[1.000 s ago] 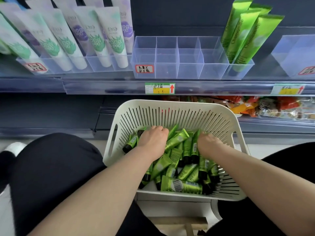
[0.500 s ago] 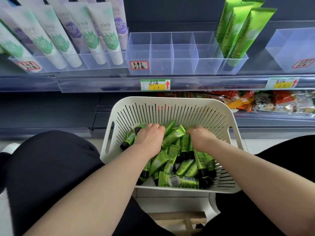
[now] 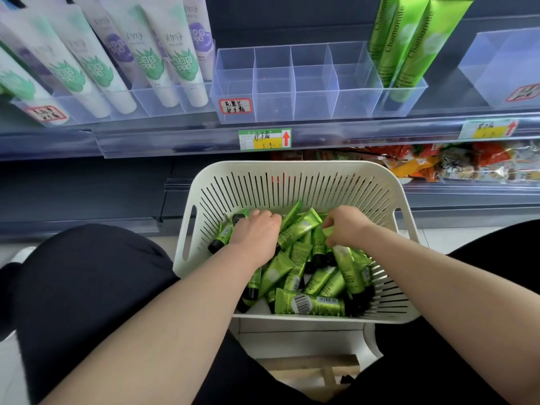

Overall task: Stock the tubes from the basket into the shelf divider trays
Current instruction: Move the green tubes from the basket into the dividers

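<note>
A white slotted basket (image 3: 292, 171) rests on my lap, holding several small green tubes (image 3: 309, 304) with black caps. My left hand (image 3: 257, 233) is buried in the left of the pile, its fingers curled down around a green tube (image 3: 298, 230) that sticks out to the right. My right hand (image 3: 346, 225) is over the right of the pile with curled fingers pinching another green tube (image 3: 328, 230). On the shelf above stands a clear divider tray (image 3: 274, 86); its several middle compartments are empty.
Tall green Chamomile tubes (image 3: 409, 42) fill the tray's right compartment. White tubes (image 3: 163, 62) lean in trays at the left. Another clear tray (image 3: 502, 65) is at the right. A price rail (image 3: 264, 139) fronts the shelf; snack packets (image 3: 455, 162) lie below.
Both hands have shifted toward the back of the basket and closer together, digging into the tubes. The view has tilted down slightly.
</note>
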The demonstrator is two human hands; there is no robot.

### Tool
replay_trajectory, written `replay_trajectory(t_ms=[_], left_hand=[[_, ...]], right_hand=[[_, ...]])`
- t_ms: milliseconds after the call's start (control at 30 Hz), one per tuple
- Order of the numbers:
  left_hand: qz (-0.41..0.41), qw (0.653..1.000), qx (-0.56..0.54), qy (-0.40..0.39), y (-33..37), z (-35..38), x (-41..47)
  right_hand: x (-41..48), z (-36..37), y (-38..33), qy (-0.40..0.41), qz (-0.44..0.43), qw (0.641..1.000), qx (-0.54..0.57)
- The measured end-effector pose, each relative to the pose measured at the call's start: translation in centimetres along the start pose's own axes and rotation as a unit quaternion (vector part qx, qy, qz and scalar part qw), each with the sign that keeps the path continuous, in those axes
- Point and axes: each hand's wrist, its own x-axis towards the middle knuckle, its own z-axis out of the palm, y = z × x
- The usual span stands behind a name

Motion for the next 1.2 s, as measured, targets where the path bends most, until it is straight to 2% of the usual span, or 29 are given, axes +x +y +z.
replay_trajectory(t_ms=[100, 167, 333, 433, 600, 667, 800, 867, 967, 1100, 1200], left_hand=[[0.02, 0.999, -0.003, -0.04, 0.0, 0.1, 0.1], [0.033, 0.996, -0.014, -0.084, 0.4, 0.1, 0.2], [0.081, 0.976, 0.022, -0.201, 1.6, 1.1, -0.4], [0.147, 0.968, 0.082, -0.185, 1.6, 2.1, -0.8], [0.155, 0.962, 0.19, -0.12, 1.6, 0.8, -0.7], [0.126, 0.969, 0.169, -0.13, 1.1, 0.2, -0.9], [0.045, 0.985, -0.015, -0.165, 0.1, -1.8, -1.3], [0.033, 0.989, -0.061, -0.129, 0.0, -3.3, -1.6], [0.003, 0.992, -0.127, -0.02, 0.4, -5.4, -2.2], [-0.047, 0.968, -0.206, 0.134, 0.9, -8.8, -1.8], [-0.037, 0.941, -0.249, 0.225, 1.2, -12.7, -1.0]], right_hand=[[-0.6, -0.8, -0.6, -0.009, -0.031, 0.999, -0.033], [-1.1, -1.3, -0.7, 0.0, -0.049, 0.999, -0.015], [-3.0, -3.4, -1.3, 0.077, -0.093, 0.992, 0.041], [-3.7, -3.9, -1.1, 0.093, -0.111, 0.987, 0.068], [-3.5, -3.1, -0.7, 0.084, -0.115, 0.988, 0.056], [-3.3, -2.8, -0.5, 0.077, -0.107, 0.99, 0.051], [-3.7, -3.7, -0.9, 0.093, -0.121, 0.988, 0.021], [-4.3, -5.0, -1.3, 0.131, -0.13, 0.983, 0.004], [-5.5, -7.1, -1.4, 0.195, -0.137, 0.971, -0.004], [-7.5, -9.5, -1.6, 0.266, -0.153, 0.951, -0.026], [-8.8, -12.1, -1.5, 0.318, -0.161, 0.933, -0.039]])
